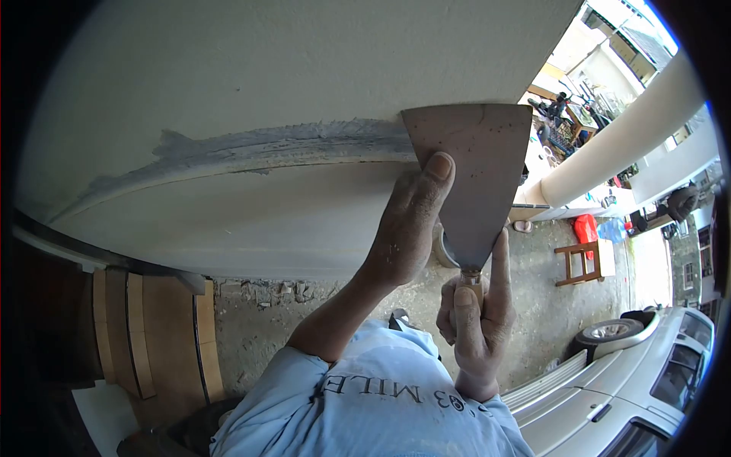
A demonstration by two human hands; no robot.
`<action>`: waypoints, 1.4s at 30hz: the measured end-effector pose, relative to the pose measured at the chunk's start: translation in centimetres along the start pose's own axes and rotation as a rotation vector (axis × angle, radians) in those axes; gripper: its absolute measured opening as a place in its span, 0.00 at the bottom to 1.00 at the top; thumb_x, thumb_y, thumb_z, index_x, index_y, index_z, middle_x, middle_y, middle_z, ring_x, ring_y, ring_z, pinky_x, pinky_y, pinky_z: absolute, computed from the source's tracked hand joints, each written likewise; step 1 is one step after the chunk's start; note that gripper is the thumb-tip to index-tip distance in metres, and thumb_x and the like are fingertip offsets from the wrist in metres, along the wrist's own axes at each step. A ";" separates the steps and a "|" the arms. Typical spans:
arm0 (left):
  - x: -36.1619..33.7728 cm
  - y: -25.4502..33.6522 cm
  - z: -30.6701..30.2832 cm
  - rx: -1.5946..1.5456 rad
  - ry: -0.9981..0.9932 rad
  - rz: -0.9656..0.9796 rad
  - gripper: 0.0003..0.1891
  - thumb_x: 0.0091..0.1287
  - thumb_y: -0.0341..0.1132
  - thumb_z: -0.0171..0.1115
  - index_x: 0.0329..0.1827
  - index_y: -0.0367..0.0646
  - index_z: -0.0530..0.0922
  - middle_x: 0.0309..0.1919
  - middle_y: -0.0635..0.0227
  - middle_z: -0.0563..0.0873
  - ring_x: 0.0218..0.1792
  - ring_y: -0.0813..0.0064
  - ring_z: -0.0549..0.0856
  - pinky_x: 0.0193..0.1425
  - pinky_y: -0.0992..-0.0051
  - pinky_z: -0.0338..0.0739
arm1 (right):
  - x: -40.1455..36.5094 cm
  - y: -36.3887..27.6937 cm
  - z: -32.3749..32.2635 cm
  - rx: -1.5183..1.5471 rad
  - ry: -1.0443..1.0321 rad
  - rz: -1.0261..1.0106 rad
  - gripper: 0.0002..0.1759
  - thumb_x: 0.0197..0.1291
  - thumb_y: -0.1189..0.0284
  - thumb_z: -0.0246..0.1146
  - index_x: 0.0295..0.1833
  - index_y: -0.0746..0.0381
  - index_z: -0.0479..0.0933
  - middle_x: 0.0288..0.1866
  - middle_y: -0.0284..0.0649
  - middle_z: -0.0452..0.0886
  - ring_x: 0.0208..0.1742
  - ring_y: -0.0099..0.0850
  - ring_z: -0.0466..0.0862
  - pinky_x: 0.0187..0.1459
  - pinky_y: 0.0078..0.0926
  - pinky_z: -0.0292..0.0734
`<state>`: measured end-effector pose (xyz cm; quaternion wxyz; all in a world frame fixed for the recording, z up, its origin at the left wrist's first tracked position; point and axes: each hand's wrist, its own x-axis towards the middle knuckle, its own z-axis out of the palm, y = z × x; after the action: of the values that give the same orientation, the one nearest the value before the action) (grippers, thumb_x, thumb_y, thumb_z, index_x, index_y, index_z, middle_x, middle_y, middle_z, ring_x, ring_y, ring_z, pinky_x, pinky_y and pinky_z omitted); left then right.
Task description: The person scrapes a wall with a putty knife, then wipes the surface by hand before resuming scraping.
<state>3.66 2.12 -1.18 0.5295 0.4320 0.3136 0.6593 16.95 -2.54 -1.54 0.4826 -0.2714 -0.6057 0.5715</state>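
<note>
A wide putty knife [478, 175] is held blade upward, its broad edge right at the pale painted surface overhead. My right hand [480, 327] is closed around its short handle, thumb on the front and index finger stretched along the blade's side. At the blade's left edge is my left hand [407, 221], its thumb pressed on the metal face and its other fingers hidden behind. To the left of the blade, a rough grey band of filler [282, 145] runs along the curved edge of the painted surface [320, 68].
Brown tiled steps [167, 335] lie below left. On the rough concrete floor [541, 320] stand a wooden stool [586, 263] and a red bag [585, 228]. A silver vehicle [632, 381] is parked at lower right, and a round white column [624, 129] rises at right.
</note>
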 end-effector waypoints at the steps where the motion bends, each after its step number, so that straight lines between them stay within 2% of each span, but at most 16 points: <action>1: -0.1 -0.1 0.0 0.001 -0.005 0.026 0.28 0.66 0.54 0.36 0.51 0.36 0.65 0.40 0.58 0.77 0.43 0.70 0.79 0.48 0.71 0.74 | -0.2 0.2 -0.1 0.010 -0.018 -0.012 0.31 0.59 0.80 0.46 0.66 0.71 0.42 0.24 0.35 0.71 0.19 0.14 0.67 0.20 0.09 0.62; 7: -0.2 -0.1 0.8 -0.018 0.122 0.106 0.29 0.63 0.57 0.39 0.48 0.36 0.68 0.37 0.57 0.77 0.43 0.69 0.79 0.49 0.70 0.72 | -0.4 -0.2 -0.5 -0.013 0.003 0.026 0.31 0.58 0.81 0.46 0.66 0.71 0.43 0.25 0.35 0.72 0.20 0.14 0.68 0.20 0.09 0.62; 8: 0.0 -0.1 -0.1 -0.088 -0.010 0.041 0.30 0.64 0.57 0.39 0.51 0.36 0.66 0.42 0.57 0.76 0.47 0.69 0.77 0.51 0.68 0.71 | -0.3 0.0 -0.3 -0.013 -0.001 0.012 0.31 0.58 0.82 0.47 0.66 0.71 0.43 0.27 0.36 0.72 0.20 0.14 0.68 0.20 0.10 0.63; 10: -0.1 -0.3 -0.3 -0.076 0.003 0.020 0.30 0.64 0.58 0.38 0.51 0.36 0.66 0.42 0.57 0.76 0.47 0.70 0.77 0.51 0.68 0.71 | -0.4 0.6 -0.3 -0.019 -0.025 0.002 0.32 0.58 0.82 0.47 0.66 0.71 0.43 0.32 0.40 0.73 0.21 0.14 0.68 0.20 0.10 0.63; 13: -0.7 -0.8 0.1 -0.001 0.127 -0.007 0.29 0.64 0.57 0.37 0.49 0.36 0.67 0.39 0.58 0.77 0.43 0.70 0.78 0.48 0.69 0.72 | -0.7 0.4 -0.5 -0.002 -0.027 -0.010 0.32 0.58 0.82 0.47 0.66 0.72 0.43 0.50 0.51 0.69 0.22 0.14 0.69 0.21 0.11 0.65; 17: -0.4 0.7 0.3 -0.098 0.057 0.079 0.28 0.65 0.56 0.37 0.50 0.37 0.66 0.39 0.59 0.77 0.41 0.70 0.78 0.46 0.69 0.73 | -0.3 0.2 0.2 -0.063 0.017 0.020 0.32 0.58 0.82 0.47 0.66 0.72 0.43 0.55 0.53 0.66 0.23 0.14 0.69 0.23 0.10 0.65; 20: -0.6 -0.3 -0.4 -0.038 0.063 0.000 0.28 0.65 0.56 0.37 0.51 0.37 0.66 0.40 0.59 0.76 0.41 0.70 0.78 0.47 0.69 0.73 | -0.6 0.9 -0.6 -0.063 -0.055 -0.006 0.32 0.57 0.82 0.48 0.66 0.72 0.43 0.37 0.45 0.75 0.21 0.13 0.67 0.21 0.10 0.64; 24: -0.3 -0.5 -0.5 -0.006 0.056 0.033 0.31 0.65 0.58 0.33 0.48 0.35 0.67 0.33 0.57 0.78 0.34 0.67 0.81 0.39 0.69 0.76 | -0.3 0.4 0.2 -0.002 0.024 0.026 0.31 0.57 0.82 0.46 0.66 0.72 0.42 0.25 0.34 0.71 0.20 0.13 0.66 0.20 0.08 0.61; 27: -0.1 -0.8 -0.2 0.129 0.036 0.085 0.32 0.65 0.58 0.31 0.46 0.34 0.68 0.28 0.56 0.78 0.28 0.66 0.82 0.33 0.71 0.78 | -0.2 1.1 0.5 -0.030 -0.033 0.005 0.31 0.59 0.80 0.45 0.66 0.72 0.41 0.24 0.35 0.71 0.19 0.14 0.67 0.20 0.09 0.61; 29: 0.1 -0.2 0.3 -0.110 -0.053 0.071 0.32 0.65 0.59 0.31 0.44 0.34 0.69 0.26 0.56 0.78 0.28 0.67 0.82 0.32 0.71 0.79 | -0.3 0.9 0.4 -0.001 0.001 0.002 0.31 0.59 0.80 0.45 0.66 0.72 0.41 0.22 0.35 0.70 0.19 0.14 0.67 0.19 0.09 0.61; 30: 0.1 -0.1 1.3 -0.014 0.050 0.107 0.33 0.64 0.60 0.31 0.42 0.34 0.70 0.23 0.57 0.78 0.26 0.67 0.82 0.29 0.72 0.79 | -0.5 0.5 0.0 0.001 0.012 0.027 0.31 0.59 0.80 0.45 0.66 0.72 0.42 0.22 0.34 0.70 0.19 0.14 0.67 0.20 0.09 0.61; 32: 0.3 -0.6 0.6 -0.065 0.046 0.125 0.32 0.64 0.60 0.32 0.42 0.34 0.69 0.25 0.57 0.78 0.26 0.67 0.82 0.29 0.72 0.79 | -0.4 0.3 0.2 -0.009 0.016 0.030 0.31 0.58 0.81 0.45 0.66 0.72 0.42 0.21 0.33 0.70 0.19 0.14 0.67 0.20 0.09 0.61; 34: 0.3 0.6 0.0 -0.082 -0.126 0.179 0.31 0.64 0.59 0.32 0.45 0.35 0.69 0.28 0.57 0.78 0.29 0.68 0.82 0.31 0.71 0.78 | -0.1 0.9 1.1 0.009 -0.004 -0.008 0.31 0.59 0.81 0.45 0.66 0.72 0.42 0.21 0.33 0.70 0.19 0.14 0.67 0.21 0.09 0.62; 37: -0.2 0.8 0.3 -0.051 -0.011 0.088 0.31 0.64 0.59 0.32 0.46 0.35 0.68 0.30 0.57 0.78 0.31 0.68 0.82 0.34 0.71 0.78 | -0.6 0.2 0.2 0.003 -0.015 0.007 0.31 0.59 0.81 0.46 0.66 0.72 0.42 0.24 0.34 0.71 0.19 0.14 0.66 0.21 0.10 0.63; 39: -0.4 -0.9 -0.5 0.167 0.110 0.071 0.32 0.64 0.59 0.32 0.47 0.35 0.67 0.30 0.57 0.78 0.32 0.68 0.82 0.36 0.70 0.78 | -0.4 0.2 0.1 -0.071 0.069 0.004 0.32 0.60 0.77 0.45 0.66 0.70 0.38 0.15 0.31 0.64 0.11 0.11 0.57 0.10 0.08 0.50; 42: -0.1 -1.5 -1.0 0.163 0.056 -0.007 0.32 0.64 0.59 0.31 0.48 0.36 0.67 0.33 0.56 0.78 0.32 0.67 0.82 0.37 0.70 0.78 | -0.2 1.0 0.8 -0.098 0.057 -0.081 0.32 0.60 0.76 0.46 0.66 0.70 0.39 0.15 0.32 0.65 0.11 0.10 0.58 0.10 0.07 0.49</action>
<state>3.37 2.42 -2.91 0.4860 0.4541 0.3825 0.6413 16.04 -2.86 -2.45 0.5084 -0.2864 -0.6294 0.5132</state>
